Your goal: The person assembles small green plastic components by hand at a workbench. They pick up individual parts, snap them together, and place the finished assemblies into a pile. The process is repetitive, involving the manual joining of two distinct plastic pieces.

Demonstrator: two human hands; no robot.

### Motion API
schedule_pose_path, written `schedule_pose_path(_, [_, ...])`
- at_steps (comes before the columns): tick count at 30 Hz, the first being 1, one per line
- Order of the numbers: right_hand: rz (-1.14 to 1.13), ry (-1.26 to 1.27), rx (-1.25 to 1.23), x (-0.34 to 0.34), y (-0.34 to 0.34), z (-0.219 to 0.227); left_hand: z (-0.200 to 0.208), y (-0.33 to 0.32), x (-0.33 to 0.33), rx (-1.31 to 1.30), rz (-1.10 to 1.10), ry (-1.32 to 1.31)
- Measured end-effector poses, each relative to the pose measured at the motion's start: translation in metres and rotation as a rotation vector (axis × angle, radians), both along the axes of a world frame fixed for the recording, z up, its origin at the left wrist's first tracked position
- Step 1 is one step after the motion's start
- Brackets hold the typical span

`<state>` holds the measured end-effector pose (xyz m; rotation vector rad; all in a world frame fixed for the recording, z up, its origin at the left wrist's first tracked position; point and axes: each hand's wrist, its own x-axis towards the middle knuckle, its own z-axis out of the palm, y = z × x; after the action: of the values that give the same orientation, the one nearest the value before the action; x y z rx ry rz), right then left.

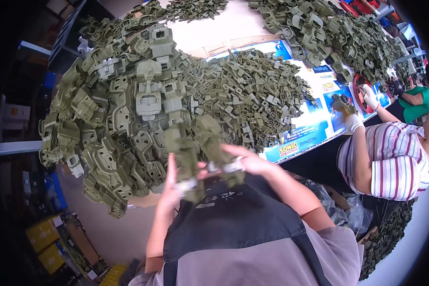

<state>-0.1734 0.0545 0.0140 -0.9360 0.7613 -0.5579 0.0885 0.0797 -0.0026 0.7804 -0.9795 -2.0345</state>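
Observation:
Just in front of my dark apron, my left hand (172, 182) is closed round an olive-green plastic toy vehicle body (182, 151), which stands roughly upright and is smeared by motion. Beside it, a second olive-green vehicle body (210, 139) is gripped in my right hand (252, 163), tilted to the left. White material shows at the fingers of both hands. The two bodies are side by side; whether they touch I cannot tell. Behind them, a large heap of similar vehicle bodies (148, 102) covers the table's left part. Small olive-green square parts (252, 90) are piled right of it.
Printed blue-and-white card (298, 138) covers the table's near right edge. More green parts (314, 28) lie at the far right. A co-worker in a striped shirt (391, 159) handles parts with gloved hands on my right. Yellow boxes (45, 233) stand low at left.

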Motion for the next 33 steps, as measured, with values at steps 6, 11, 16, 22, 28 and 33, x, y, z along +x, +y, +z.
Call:
schedule_pose_path(6, [-0.084, 0.939, -0.799, -0.033, -0.04, -0.045, -0.009, -0.019, 0.002, 0.248, 0.169, 0.247])
schedule_pose_path(11, [-0.27, 1.796, -1.099, -0.09, -0.112, -0.047, -0.013, -0.033, -0.008, 0.305, 0.172, 0.128])
schedule_pose_path(16, [-0.248, 1.802, -1.363, -0.14, -0.135, -0.095, -0.028, -0.044, -0.009, 0.304, 0.144, -0.077])
schedule_pose_path(22, [-0.39, 0.794, -1.039, -0.073, -0.069, 0.002, 0.024, -0.05, -0.027, 0.238, 0.061, -0.157])
schedule_pose_path(28, [-0.188, 0.912, -1.136, -0.009, -0.021, 0.018, 0.026, -0.058, -0.044, 0.153, -0.182, -0.238])
schedule_pose_path(33, [-0.191, 0.902, -1.136, -0.02, -0.013, 0.026, 0.017, -0.062, -0.04, 0.054, -0.148, -0.286])
